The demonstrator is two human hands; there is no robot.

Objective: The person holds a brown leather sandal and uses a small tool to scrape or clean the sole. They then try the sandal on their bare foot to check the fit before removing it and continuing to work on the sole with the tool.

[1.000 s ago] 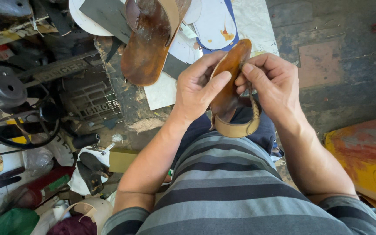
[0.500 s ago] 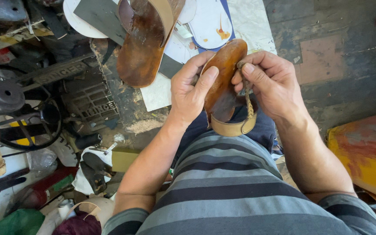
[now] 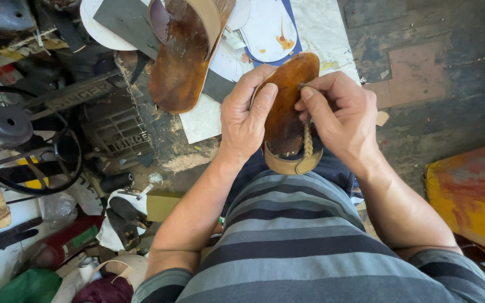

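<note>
Left hand (image 3: 248,118) clasps a brown leather sandal (image 3: 287,106) sole-up while the right hand (image 3: 338,115) pinches a thin tool at its edge, mid-repair, likely needing careful guidance.

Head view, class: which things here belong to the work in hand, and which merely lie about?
In hand:
left hand
right hand
brown sandal with braided strap

Lying about:
second sandal
sewing machine wheel
white sole cut-outs
yellow board
green bag
</note>
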